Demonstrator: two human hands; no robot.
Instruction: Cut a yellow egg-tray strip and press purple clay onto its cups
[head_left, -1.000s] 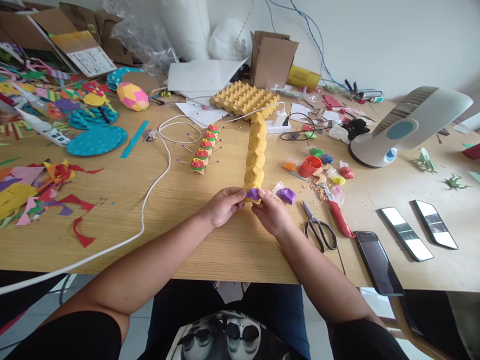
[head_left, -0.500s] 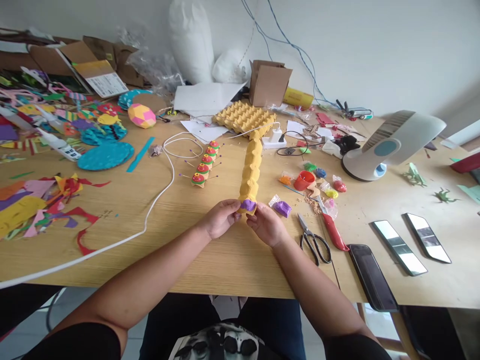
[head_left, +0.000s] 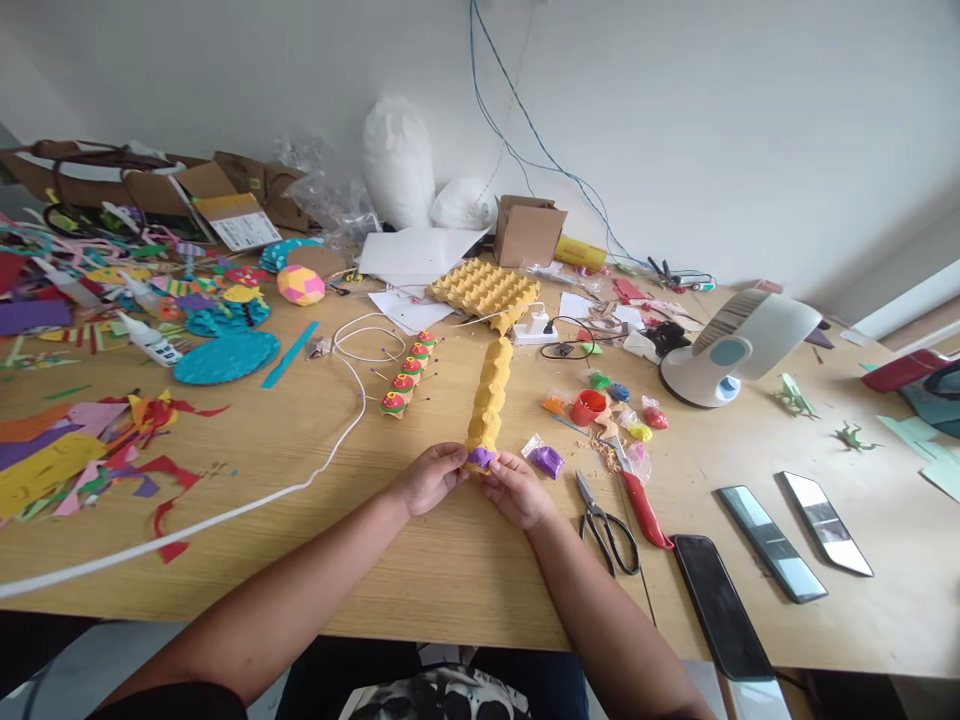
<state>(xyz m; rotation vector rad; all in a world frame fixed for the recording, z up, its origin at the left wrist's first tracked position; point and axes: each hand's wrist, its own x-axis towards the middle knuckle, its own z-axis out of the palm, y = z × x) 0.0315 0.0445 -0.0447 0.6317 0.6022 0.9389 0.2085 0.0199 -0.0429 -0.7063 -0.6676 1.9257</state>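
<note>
A long yellow egg-carton strip [head_left: 490, 398] lies on the wooden table [head_left: 450, 570], running away from me. A lump of purple clay [head_left: 481, 457] sits on its near end. My left hand [head_left: 427, 478] and my right hand [head_left: 513, 489] are both pinched around that near end, fingertips pressing the purple clay. A small bag of purple clay [head_left: 546, 459] lies just right of my right hand. A finished row of decorated carton cups with pins [head_left: 406, 375] stands to the left of the strip.
Black scissors [head_left: 606, 522], a red-handled knife [head_left: 639, 496], a dark phone [head_left: 718, 605] and two mirrored strips [head_left: 795, 535] lie to the right. A white fan [head_left: 731, 348], clay pots [head_left: 592, 405], a full egg tray [head_left: 484, 288], a white cable [head_left: 247, 500] and paper scraps [head_left: 82, 440] are around.
The camera has tilted up, so the table and hands sit lower in view. Both hands stay on the strip's near end, working the purple clay.
</note>
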